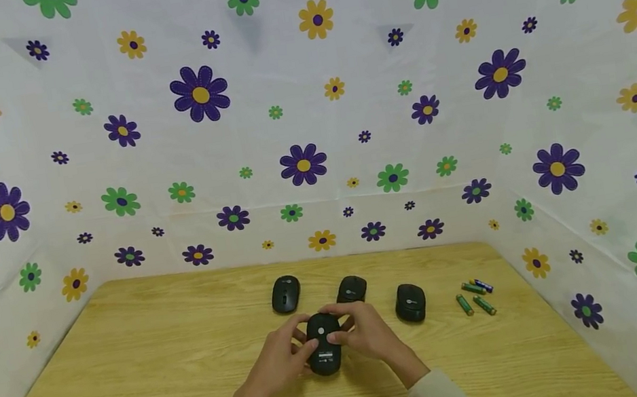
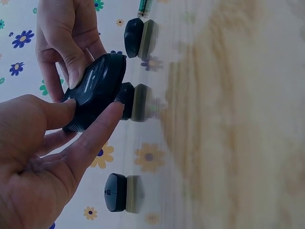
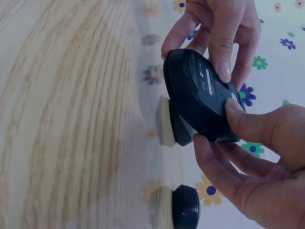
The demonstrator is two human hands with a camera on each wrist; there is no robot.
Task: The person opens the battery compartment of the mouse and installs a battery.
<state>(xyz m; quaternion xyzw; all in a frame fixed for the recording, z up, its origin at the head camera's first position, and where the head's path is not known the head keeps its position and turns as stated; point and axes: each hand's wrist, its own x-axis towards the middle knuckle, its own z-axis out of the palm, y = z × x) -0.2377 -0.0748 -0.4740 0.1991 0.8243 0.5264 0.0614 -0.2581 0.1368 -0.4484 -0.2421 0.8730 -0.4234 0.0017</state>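
Observation:
Both hands hold a black computer mouse [image 1: 325, 355], its underside with a white label turned up toward the head camera. The left hand [image 1: 277, 361] grips its left side, thumb on the underside and fingers around the edge. From the other side the right hand [image 1: 369, 333] pinches it the same way, thumb on the underside. Both wrist views show the mouse [image 2: 101, 86] lifted off the table, with the scroll wheel end [image 3: 228, 137] near the fingers. What lies beneath the fingers is hidden.
Beyond the hands stand three more black mice: one at left [image 1: 286, 294], one partly behind the right hand [image 1: 352, 288], one at right [image 1: 411, 302]. Several green batteries [image 1: 484, 305] and a blue one [image 1: 483, 285] lie at the right on the wooden table [image 1: 181, 356]. Flowered cloth [image 1: 295, 126] walls it in.

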